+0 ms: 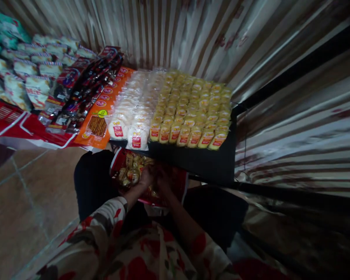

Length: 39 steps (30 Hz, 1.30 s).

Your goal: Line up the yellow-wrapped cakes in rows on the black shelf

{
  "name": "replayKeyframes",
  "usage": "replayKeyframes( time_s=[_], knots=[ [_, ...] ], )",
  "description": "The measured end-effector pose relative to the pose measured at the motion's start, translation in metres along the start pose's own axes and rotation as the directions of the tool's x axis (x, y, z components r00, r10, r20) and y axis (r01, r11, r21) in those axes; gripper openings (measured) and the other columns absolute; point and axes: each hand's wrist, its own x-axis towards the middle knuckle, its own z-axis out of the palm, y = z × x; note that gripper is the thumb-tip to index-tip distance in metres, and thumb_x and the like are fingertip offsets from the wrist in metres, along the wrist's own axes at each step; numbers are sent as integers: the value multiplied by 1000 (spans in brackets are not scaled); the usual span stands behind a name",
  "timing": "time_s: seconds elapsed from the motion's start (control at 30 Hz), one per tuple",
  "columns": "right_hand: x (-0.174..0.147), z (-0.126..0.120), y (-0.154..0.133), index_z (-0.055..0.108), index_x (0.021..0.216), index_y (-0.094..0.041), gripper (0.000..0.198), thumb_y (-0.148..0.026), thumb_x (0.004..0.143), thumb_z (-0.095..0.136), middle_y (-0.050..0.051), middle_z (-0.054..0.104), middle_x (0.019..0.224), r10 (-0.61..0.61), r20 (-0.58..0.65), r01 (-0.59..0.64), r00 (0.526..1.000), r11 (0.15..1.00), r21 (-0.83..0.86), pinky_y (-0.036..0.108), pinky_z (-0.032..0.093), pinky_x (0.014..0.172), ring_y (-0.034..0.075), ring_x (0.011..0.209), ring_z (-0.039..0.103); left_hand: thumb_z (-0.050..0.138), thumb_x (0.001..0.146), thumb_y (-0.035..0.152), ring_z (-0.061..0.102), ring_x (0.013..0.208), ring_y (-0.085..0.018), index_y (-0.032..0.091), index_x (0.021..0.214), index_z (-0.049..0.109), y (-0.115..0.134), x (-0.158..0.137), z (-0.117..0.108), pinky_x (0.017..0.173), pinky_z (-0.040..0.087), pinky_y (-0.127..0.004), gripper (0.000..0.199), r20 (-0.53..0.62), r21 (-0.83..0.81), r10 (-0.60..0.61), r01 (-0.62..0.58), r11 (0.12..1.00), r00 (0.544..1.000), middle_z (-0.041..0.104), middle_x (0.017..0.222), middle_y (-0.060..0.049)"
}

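Observation:
My left hand [147, 176] and my right hand [163, 179] are close together over a red bag [181, 182] on my lap, below the table edge. Small snacks in yellow wrappers [131, 173] lie in the bag, mostly left of my left hand. The fingers of both hands look curled in. Deep shadow covers the fingertips, so whatever is between them cannot be made out. Above my hands on the dark table [204, 163], rows of similar yellow-wrapped snacks [189, 112] stand tightly packed.
White round packaged snacks [138, 130] stand left of the yellow rows. An orange snack bag [96, 126], dark packets [72, 91], white packets [36, 89] and green packets [11, 29] continue leftward over red bags [6, 118]. A striped curtain [163, 35] hangs behind; a black frame bar [303, 62] slants at right.

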Motion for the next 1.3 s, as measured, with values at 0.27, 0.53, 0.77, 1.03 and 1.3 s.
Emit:
replayKeyframes(
  time_s=[0.27, 0.53, 0.77, 1.03, 1.3],
  knots=[
    [-35, -16, -31, 60, 114, -24, 42, -21, 73, 51, 5, 62, 121, -95, -39, 99, 995, 989, 109, 39, 39, 102, 20, 113, 56, 62, 72, 16, 59, 61, -9, 17, 98, 52, 13, -39, -22, 59, 46, -19, 28, 0, -430, -65, 58, 901, 998, 60, 76, 2],
    [-51, -35, -56, 53, 120, -23, 57, -31, 65, 66, 6, 66, 108, -7, 26, -4, 1000, 915, 402, 37, 50, 86, 21, 95, 62, 56, 69, 19, 59, 50, -10, 14, 89, 54, 37, -90, -68, 44, 41, -17, 21, 205, -634, -78, 193, 749, 976, 63, 71, -2],
    [-66, -55, -94, 51, 125, -23, 64, -35, 65, 70, 5, 66, 108, -43, 122, -23, 992, 870, 493, 34, 51, 82, 20, 94, 63, 44, 81, 29, 46, 33, -8, 9, 84, 58, 71, -111, -80, 33, 29, -16, 24, 403, -629, -88, 345, 696, 911, 58, 52, -3],
    [-70, -82, -130, 59, 105, -21, 50, -39, 60, 73, 4, 70, 97, -20, 59, -19, 998, 807, 590, 32, 52, 75, 20, 86, 65, 44, 84, 32, 56, 46, -11, 12, 82, 59, 96, -119, -71, 41, 35, -16, 25, 408, -626, 48, 242, 741, 912, 60, 55, -3],
    [-60, -106, -134, 55, 119, -19, 63, -46, 63, 71, 6, 70, 95, -117, -98, 150, 988, 870, 470, 34, 53, 79, 20, 88, 65, 68, 70, 35, 45, 48, -8, 14, 83, 66, 116, -122, -54, 47, 33, -18, 25, 237, -460, 286, -152, 875, 929, 56, 58, 3]
  ],
)
